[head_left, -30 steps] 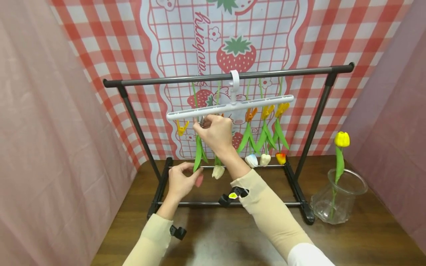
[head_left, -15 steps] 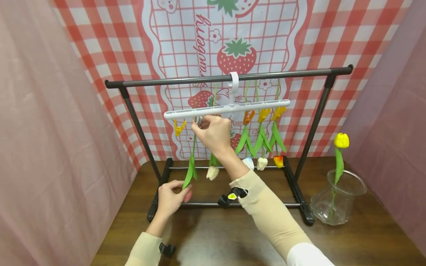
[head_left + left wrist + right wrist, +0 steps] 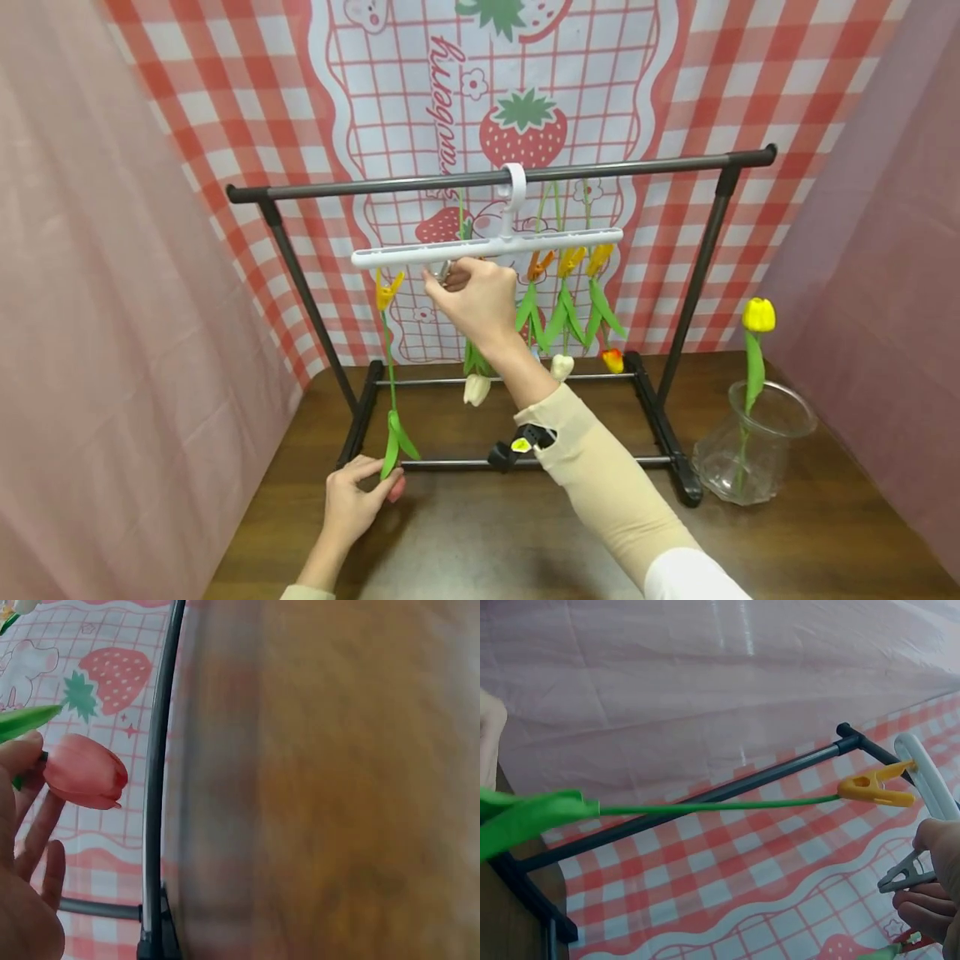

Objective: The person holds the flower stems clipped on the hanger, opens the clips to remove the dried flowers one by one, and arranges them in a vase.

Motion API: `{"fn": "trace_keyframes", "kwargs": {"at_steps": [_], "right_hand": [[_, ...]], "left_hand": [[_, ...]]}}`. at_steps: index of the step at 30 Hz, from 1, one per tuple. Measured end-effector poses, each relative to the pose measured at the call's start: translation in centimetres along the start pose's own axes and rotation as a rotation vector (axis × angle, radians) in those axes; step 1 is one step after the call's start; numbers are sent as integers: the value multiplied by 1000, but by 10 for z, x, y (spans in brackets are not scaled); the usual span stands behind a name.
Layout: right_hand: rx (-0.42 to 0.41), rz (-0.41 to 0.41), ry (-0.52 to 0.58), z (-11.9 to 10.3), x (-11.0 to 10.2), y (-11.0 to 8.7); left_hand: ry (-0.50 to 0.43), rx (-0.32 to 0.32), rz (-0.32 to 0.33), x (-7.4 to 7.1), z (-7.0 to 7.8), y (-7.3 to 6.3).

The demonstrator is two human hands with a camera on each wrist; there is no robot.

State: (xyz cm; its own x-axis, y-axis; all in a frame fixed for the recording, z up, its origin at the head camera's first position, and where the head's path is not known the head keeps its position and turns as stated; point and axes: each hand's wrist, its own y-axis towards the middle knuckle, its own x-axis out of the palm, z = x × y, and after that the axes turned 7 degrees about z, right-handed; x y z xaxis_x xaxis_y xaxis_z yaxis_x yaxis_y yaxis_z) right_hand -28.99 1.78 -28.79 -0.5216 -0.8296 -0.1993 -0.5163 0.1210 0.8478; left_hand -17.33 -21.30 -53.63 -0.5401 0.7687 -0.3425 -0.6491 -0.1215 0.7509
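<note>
A pink tulip (image 3: 84, 772) is pinched by my left hand (image 3: 351, 500) just behind its bloom, low at the rack's left side. The tulip's green stem (image 3: 727, 806) runs up to a yellow clip (image 3: 876, 787) at the left end of the white hanger (image 3: 431, 252). The frames do not settle whether that clip grips the stem. My right hand (image 3: 482, 302) pinches a grey clip (image 3: 909, 873) under the hanger, with no stem visible in it. Part of this clip is hidden by the fingers.
The hanger hooks over a dark rack (image 3: 615, 171). Upside-down tulips hang from orange and yellow clips (image 3: 570, 261) on its right, and a white tulip (image 3: 477, 390) hangs behind my right arm. A glass vase (image 3: 750, 450) with a yellow tulip (image 3: 759, 315) stands at right.
My left hand has moved down and left with the pink tulip, whose stem came away from the grey clip and now reaches the yellow one. The hanger has tilted slightly; my right hand barely moved.
</note>
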Motion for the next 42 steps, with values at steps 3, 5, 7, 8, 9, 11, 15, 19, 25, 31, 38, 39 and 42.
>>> {"fn": "trace_keyframes", "kwargs": {"at_steps": [3,5,7,8,9,11,15,19,25,31,38,39,42], "right_hand": [[-6,3,6,3,-1,0],[-13,4,4,4,-2,0],[-20,-1,-2,6,-2,-1],[-19,-6,-3,6,-2,-1],[-18,-13,-4,6,-2,-1],[-10,-30,-5,7,-2,-2],[21,-63,-3,8,-7,-2],[33,-115,-24,8,-18,-4],[-19,-204,-17,7,-46,-5],[-49,-360,-7,-5,-100,-4],[-274,-537,-53,-26,-148,-13],[-308,-561,-66,-28,-152,-16],[-368,-633,-89,-35,-159,-26]], "left_hand": [[-24,33,0,-5,0,-3],[-22,19,-33,-8,0,-4],[-11,-8,-80,-13,-2,-7],[-4,-16,-100,-16,-3,-9],[8,-14,-118,-20,-4,-10],[32,-14,-155,-28,-6,-11],[77,-22,-255,-45,-8,-6],[139,-45,-355,-60,-2,1],[261,58,-406,-77,18,18],[311,287,-369,-85,43,38],[358,486,-360,-85,78,67],[359,503,-361,-83,84,72],[349,545,-361,-79,100,84]]}}
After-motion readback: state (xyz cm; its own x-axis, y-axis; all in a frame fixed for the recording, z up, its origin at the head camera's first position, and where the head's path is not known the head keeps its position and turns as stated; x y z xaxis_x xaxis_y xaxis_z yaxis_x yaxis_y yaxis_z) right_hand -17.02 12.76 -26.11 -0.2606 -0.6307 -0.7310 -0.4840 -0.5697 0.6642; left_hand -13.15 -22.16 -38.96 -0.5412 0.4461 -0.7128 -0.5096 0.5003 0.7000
